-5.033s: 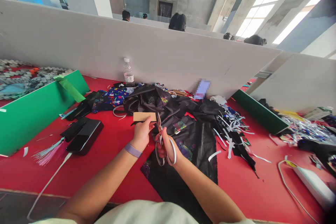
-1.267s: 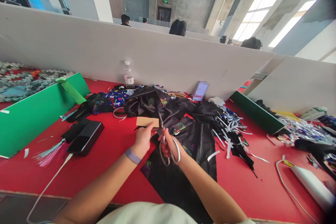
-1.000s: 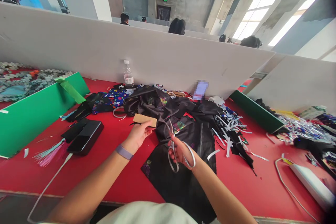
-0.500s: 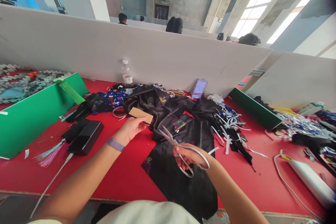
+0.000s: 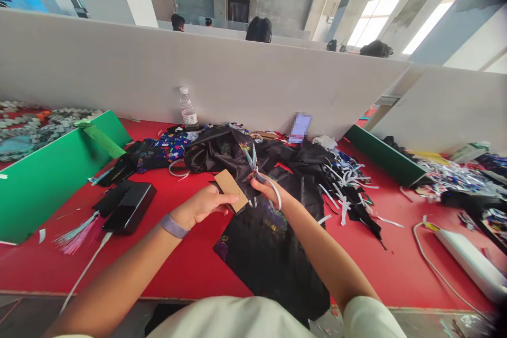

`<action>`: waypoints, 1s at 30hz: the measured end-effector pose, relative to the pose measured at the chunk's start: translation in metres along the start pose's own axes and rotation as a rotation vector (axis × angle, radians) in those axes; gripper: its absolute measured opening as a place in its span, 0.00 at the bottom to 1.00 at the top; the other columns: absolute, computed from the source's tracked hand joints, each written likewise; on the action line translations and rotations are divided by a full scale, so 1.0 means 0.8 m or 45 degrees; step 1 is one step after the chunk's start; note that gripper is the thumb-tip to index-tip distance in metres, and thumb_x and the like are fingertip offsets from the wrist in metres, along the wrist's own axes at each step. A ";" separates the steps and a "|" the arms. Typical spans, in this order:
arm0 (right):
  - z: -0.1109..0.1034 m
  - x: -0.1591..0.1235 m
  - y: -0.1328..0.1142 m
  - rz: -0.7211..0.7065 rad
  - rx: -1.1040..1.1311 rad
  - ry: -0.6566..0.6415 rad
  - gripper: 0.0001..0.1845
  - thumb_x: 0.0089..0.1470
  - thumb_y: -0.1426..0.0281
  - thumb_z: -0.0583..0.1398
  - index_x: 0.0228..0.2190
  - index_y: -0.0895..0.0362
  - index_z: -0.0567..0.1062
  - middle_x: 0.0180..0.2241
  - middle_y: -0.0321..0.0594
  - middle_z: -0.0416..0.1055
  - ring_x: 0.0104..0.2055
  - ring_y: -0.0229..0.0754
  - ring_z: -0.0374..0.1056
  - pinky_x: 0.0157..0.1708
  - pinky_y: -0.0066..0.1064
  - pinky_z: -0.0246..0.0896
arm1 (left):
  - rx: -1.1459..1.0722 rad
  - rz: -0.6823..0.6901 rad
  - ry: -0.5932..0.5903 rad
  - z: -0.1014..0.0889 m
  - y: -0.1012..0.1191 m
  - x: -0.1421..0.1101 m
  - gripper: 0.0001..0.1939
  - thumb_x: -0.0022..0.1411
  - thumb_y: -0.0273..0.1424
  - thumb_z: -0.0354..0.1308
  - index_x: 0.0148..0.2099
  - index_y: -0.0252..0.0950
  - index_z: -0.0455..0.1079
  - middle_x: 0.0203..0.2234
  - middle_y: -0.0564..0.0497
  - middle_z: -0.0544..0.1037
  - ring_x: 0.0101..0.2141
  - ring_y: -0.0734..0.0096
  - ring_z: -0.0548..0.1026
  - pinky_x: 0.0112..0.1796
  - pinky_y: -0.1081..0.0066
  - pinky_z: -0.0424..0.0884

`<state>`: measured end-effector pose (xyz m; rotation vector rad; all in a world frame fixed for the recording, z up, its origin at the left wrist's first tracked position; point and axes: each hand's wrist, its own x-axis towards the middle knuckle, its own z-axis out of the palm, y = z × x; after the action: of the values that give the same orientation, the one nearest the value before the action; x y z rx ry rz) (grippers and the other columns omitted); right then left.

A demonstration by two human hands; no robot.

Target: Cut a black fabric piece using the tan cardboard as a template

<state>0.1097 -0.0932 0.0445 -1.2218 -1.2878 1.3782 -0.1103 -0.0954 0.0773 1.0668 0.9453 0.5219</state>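
Between the thumb and fingers of my left hand [image 5: 206, 204] is a tan cardboard piece [image 5: 229, 188], tilted, with something dark along its underside. My right hand [image 5: 270, 188] grips metal scissors [image 5: 253, 161] by the handles; the blades point away from me and stand slightly apart. Both hands are over black fabric [image 5: 273, 264] with shiny coloured patches. It spreads from the middle of the table to the near edge, and a bunched part [image 5: 216, 150] lies farther back. I cannot tell whether the blades touch the fabric.
A green divider [image 5: 59, 179] stands left, another [image 5: 384, 161] right. A black device [image 5: 130, 208] with a white cable lies on the red table [image 5: 174, 269]. A plastic bottle [image 5: 189, 111] stands by the white partition. White strips [image 5: 344, 185] and a power strip [image 5: 469, 261] are on the right.
My right hand has moved forward with the scissors, and the blades now point more straight ahead. My left hand has moved right, and the cardboard piece has turned to a steeper slant.
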 end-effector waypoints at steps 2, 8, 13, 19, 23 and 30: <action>0.011 -0.004 -0.011 0.079 0.108 -0.132 0.30 0.36 0.51 0.70 0.38 0.55 0.74 0.34 0.38 0.75 0.38 0.45 0.71 0.34 0.32 0.64 | 0.013 0.000 0.000 -0.005 -0.002 0.002 0.14 0.48 0.31 0.69 0.40 0.35 0.78 0.34 0.47 0.83 0.31 0.70 0.78 0.25 0.77 0.68; 0.033 -0.019 -0.040 0.197 0.256 -0.109 0.26 0.32 0.65 0.71 0.37 0.54 0.74 0.23 0.32 0.72 0.27 0.42 0.68 0.28 0.31 0.63 | -0.009 -0.015 0.035 -0.008 -0.011 0.012 0.13 0.47 0.30 0.70 0.37 0.34 0.78 0.32 0.44 0.82 0.27 0.67 0.77 0.25 0.73 0.69; 0.035 -0.026 -0.052 0.240 0.186 -0.009 0.28 0.32 0.70 0.70 0.41 0.52 0.74 0.16 0.26 0.65 0.24 0.41 0.66 0.25 0.29 0.60 | -0.037 0.031 -0.002 -0.004 -0.011 0.015 0.14 0.46 0.28 0.70 0.38 0.34 0.78 0.32 0.44 0.82 0.27 0.66 0.77 0.22 0.74 0.67; 0.036 -0.026 -0.042 0.161 0.216 -0.043 0.29 0.34 0.71 0.70 0.43 0.54 0.74 0.26 0.30 0.74 0.33 0.44 0.71 0.33 0.30 0.64 | 0.009 0.035 0.006 -0.001 -0.008 0.013 0.13 0.47 0.30 0.69 0.38 0.35 0.78 0.33 0.45 0.82 0.30 0.64 0.78 0.25 0.73 0.68; 0.036 -0.025 -0.031 0.116 0.200 -0.022 0.33 0.36 0.71 0.70 0.48 0.52 0.72 0.34 0.31 0.77 0.40 0.46 0.72 0.39 0.33 0.65 | 0.031 0.017 0.014 -0.001 -0.010 0.015 0.14 0.46 0.30 0.69 0.38 0.34 0.78 0.33 0.45 0.82 0.29 0.65 0.77 0.26 0.73 0.68; 0.041 -0.024 -0.022 0.075 0.221 0.001 0.21 0.38 0.71 0.68 0.38 0.52 0.74 0.35 0.33 0.78 0.37 0.44 0.74 0.39 0.33 0.67 | -0.022 0.032 0.008 -0.005 -0.018 0.024 0.17 0.46 0.30 0.70 0.41 0.34 0.76 0.32 0.45 0.81 0.30 0.63 0.78 0.27 0.72 0.70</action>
<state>0.0794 -0.1150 0.0632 -1.1488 -1.1140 1.4986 -0.1046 -0.0846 0.0560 1.0628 0.9326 0.5533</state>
